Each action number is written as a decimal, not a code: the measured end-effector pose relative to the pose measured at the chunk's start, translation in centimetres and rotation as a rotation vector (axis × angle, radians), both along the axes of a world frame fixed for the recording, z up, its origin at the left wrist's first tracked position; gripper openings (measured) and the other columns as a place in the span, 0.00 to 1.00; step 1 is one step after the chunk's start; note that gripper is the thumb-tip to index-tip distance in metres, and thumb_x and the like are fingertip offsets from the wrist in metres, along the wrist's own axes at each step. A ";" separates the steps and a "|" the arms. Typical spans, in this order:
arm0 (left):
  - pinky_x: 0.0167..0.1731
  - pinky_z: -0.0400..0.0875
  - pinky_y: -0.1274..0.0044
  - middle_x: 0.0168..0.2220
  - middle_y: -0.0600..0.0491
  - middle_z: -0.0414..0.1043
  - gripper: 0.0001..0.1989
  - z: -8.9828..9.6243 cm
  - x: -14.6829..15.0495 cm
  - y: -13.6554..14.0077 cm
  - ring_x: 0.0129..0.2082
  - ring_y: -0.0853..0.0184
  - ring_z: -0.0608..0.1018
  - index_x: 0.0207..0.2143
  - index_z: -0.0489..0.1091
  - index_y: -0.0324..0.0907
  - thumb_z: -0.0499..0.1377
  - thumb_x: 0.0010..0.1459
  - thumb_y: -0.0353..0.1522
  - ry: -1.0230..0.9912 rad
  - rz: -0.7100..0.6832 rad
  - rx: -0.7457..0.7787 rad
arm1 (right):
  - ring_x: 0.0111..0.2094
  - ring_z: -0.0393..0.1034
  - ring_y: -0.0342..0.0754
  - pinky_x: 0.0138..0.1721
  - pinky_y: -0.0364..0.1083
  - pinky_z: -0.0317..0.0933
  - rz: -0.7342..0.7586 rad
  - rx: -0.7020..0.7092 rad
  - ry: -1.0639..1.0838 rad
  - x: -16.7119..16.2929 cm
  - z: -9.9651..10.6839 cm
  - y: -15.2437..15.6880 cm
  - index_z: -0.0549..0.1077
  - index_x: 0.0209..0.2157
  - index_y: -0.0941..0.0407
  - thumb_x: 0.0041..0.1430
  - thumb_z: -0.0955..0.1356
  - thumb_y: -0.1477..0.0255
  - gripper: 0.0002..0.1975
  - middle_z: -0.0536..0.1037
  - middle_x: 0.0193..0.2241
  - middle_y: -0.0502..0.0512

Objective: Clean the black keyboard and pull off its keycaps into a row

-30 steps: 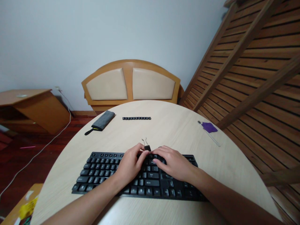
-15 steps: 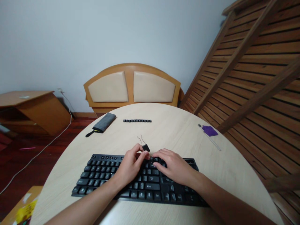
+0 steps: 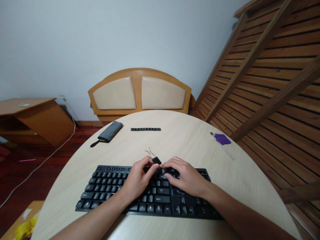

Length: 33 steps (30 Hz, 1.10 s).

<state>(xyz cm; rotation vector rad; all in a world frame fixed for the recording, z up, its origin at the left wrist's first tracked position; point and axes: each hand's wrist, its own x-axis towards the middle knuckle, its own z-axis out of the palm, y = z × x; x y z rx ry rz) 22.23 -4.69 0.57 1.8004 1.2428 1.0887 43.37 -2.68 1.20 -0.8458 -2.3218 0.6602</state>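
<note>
A black keyboard [image 3: 162,199] lies across the near part of the round table, under both my hands. My left hand [image 3: 140,171] is closed on a keycap puller [image 3: 156,160] with a small black handle and thin wire loops at both ends. One pair of wires sticks out away from me; the other points to the right hand. Over the keyboard's top edge, my right hand [image 3: 183,171] is closed, thumb and fingers around a small black keycap [image 3: 163,171] at the puller's near wires. Whether that cap is fully loose from the board is hard to see.
Several black keycaps [image 3: 145,129] stand in a row at the table's far side. A grey pouch [image 3: 110,131] lies at the left. A purple cloth [image 3: 222,139] and a thin white stick-like tool [image 3: 226,150] lie at the right. A wooden slatted frame [image 3: 270,83] leans beyond the table.
The puller's handle has tipped lower and slightly right in my left hand. My right hand stays at the keycap with little movement. The view has shifted slightly.
</note>
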 end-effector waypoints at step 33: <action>0.32 0.63 0.77 0.27 0.56 0.70 0.11 -0.2 0.0 0.0 0.29 0.68 0.71 0.30 0.66 0.41 0.55 0.64 0.37 0.070 -0.032 -0.022 | 0.46 0.71 0.48 0.50 0.48 0.62 0.073 -0.011 -0.001 0.2 -0.4 0.2 0.72 0.42 0.53 0.61 0.70 0.65 0.09 0.78 0.42 0.52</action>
